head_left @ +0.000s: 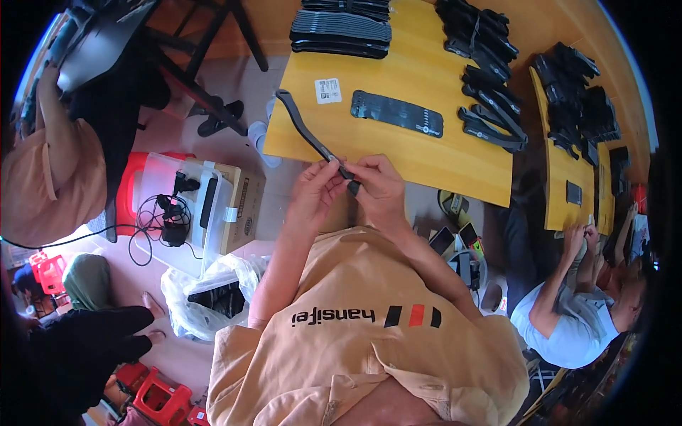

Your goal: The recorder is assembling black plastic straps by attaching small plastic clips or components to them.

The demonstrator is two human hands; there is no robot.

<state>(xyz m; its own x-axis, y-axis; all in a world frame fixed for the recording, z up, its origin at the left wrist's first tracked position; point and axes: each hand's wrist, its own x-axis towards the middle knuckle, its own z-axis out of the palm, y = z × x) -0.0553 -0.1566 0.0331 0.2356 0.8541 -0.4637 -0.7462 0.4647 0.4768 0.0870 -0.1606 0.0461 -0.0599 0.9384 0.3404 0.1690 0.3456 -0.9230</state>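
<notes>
Tan shirt (334, 284) nearest; beyond it, both hands at the near edge of the yellow table (398, 162). Left hand (314, 192) and right hand (381, 190) each pinch the near end of a black strap (298, 122), grip closed; its far end reaches over the table's left side. Wide dark band (396, 113) lies flat mid-table; bundled straps (491, 92) right, neat stack (341, 35) far. Judged partway: strap in hand unfinished, band not taken up; cannot tell which piles are done.
</notes>
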